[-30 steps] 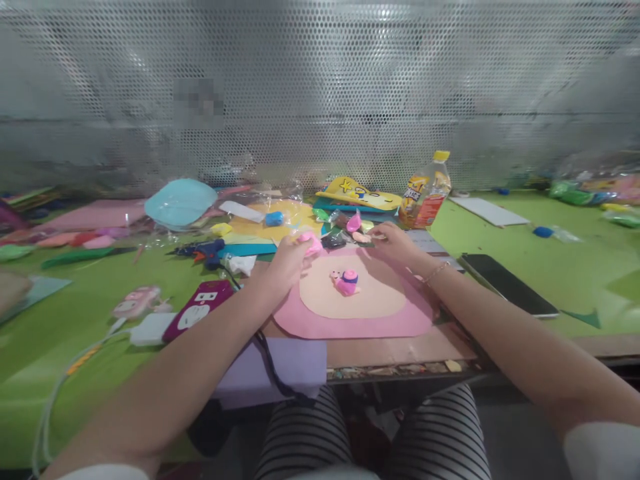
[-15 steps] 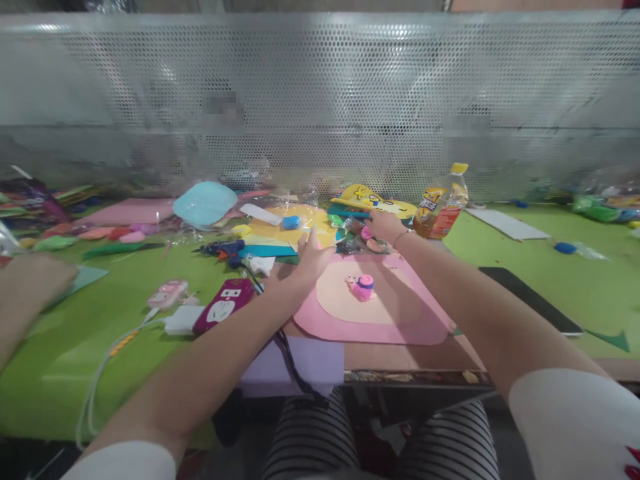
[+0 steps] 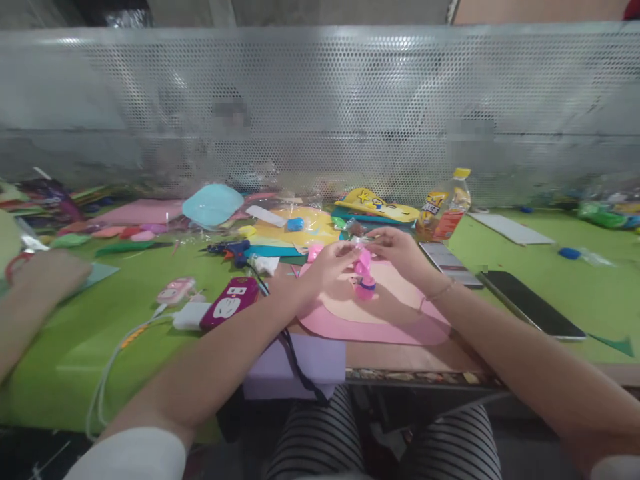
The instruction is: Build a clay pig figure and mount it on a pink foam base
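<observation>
L hand [image 3: 329, 265] & R hand [image 3: 400, 255] are nearly fingertip to fingertip, fingers pinched narrow on a pink packet [image 3: 363, 262] btwn them. Packet's right above the pink snail figure [image 3: 366, 290], can't tell if touching. Snail's on the cream sheet [image 3: 345, 308], a bit twd me from the fingertips. Pink lump [image 3: 315, 252] just behind L hand.

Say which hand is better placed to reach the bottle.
Right, I'd judge. The right hand is nearer the bottle, which is beyond it on that side; the left hand is farther off. Both are at the pink piece, so neither looks free.
</observation>
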Action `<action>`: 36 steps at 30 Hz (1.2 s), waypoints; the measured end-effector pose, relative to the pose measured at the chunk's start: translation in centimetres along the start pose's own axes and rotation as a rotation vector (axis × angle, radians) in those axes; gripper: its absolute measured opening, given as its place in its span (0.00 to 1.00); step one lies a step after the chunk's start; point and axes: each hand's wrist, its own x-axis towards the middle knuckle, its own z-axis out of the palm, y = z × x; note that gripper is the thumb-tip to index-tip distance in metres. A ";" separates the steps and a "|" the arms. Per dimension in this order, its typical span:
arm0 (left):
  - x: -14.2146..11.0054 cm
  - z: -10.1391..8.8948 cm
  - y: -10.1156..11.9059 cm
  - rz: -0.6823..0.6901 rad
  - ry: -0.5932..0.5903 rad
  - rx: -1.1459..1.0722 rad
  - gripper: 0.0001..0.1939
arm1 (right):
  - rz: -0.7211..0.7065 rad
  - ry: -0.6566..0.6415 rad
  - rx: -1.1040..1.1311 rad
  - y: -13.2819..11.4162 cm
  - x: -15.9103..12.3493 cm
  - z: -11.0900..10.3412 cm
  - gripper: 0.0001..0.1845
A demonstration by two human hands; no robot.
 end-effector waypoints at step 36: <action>-0.4 0.1 0.4 -0.094 0.011 -0.130 0.13 | -0.667 -0.084 -0.589 0.0 -2.5 -0.4 0.16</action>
